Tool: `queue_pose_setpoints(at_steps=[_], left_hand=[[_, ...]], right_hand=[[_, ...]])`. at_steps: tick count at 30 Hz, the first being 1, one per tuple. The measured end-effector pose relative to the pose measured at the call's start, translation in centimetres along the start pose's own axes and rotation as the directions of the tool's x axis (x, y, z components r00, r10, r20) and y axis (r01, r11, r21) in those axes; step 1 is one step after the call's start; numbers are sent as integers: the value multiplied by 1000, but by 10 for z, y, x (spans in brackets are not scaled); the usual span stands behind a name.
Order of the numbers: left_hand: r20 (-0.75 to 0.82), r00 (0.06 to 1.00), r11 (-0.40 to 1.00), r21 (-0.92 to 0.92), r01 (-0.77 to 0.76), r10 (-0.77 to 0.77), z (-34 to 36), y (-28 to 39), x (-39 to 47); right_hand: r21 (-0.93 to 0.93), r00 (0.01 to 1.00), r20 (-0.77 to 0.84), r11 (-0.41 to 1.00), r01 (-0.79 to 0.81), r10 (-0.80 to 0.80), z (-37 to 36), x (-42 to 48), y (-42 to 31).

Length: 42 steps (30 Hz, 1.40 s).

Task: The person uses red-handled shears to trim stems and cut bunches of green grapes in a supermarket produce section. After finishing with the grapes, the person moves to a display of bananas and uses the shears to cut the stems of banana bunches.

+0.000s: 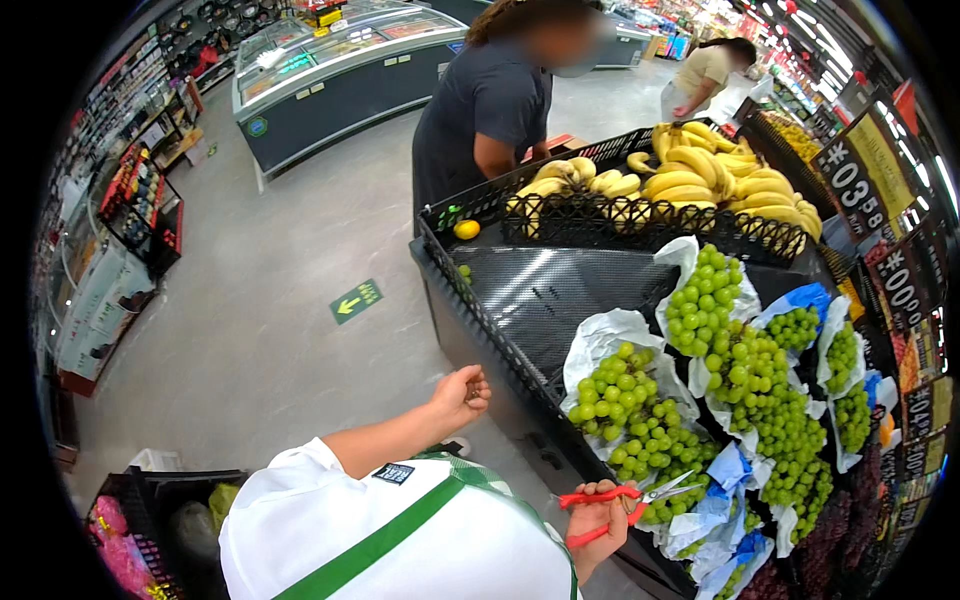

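Note:
My right hand (600, 525) grips a pair of red-handled scissors (637, 496), their metal blades parted over a bunch of green grapes (664, 442). This bunch lies on white paper (611, 330) at the near side of a black display stand (517, 375). My left hand (461, 394) hangs beside the stand's outer edge, away from the fruit, fingers curled in. Small dark specks show at its fingers, too small to name. More green grapes (750, 367) on white and blue paper fill the stand's right part.
Bananas (690, 176) lie behind a black lattice divider (645, 217), with a small orange fruit (466, 229) beside it. Dark grapes (825, 525) and price signs (855, 180) line the right. A person (480, 112) stands at the far side. A dark crate (187, 495) is at lower left.

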State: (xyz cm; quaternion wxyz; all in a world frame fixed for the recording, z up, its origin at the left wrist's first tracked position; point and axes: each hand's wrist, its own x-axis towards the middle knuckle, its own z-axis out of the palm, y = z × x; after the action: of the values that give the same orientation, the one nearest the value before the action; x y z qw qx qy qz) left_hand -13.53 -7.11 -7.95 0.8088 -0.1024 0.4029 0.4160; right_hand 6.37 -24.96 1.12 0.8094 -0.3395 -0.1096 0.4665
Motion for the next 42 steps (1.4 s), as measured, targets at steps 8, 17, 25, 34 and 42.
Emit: queue_pose_setpoints(at_steps=[8,17,25,34,42], left_hand=[[-48,998,995,100,-25,30,-32,2,-30],[231,952,974,147,172,-202,-2,26,-14],[420,846,930,303,210,-328,25,90,9],[460,804,813,580,49,-376,51,130,28],[643,542,276,744,-608,-541,70,63,26]], right_hand=[[-219,996,-43,974,61,-72,-1,9,15],[-368,975,-65,913,175,-213,20,2,17],[-157,929,-300,972,176,-216,47,-3,61],[-340,835,-482,935,101,-266,85,-8,99],[-576,830,-557,732,-363,-27,82,-45,88]])
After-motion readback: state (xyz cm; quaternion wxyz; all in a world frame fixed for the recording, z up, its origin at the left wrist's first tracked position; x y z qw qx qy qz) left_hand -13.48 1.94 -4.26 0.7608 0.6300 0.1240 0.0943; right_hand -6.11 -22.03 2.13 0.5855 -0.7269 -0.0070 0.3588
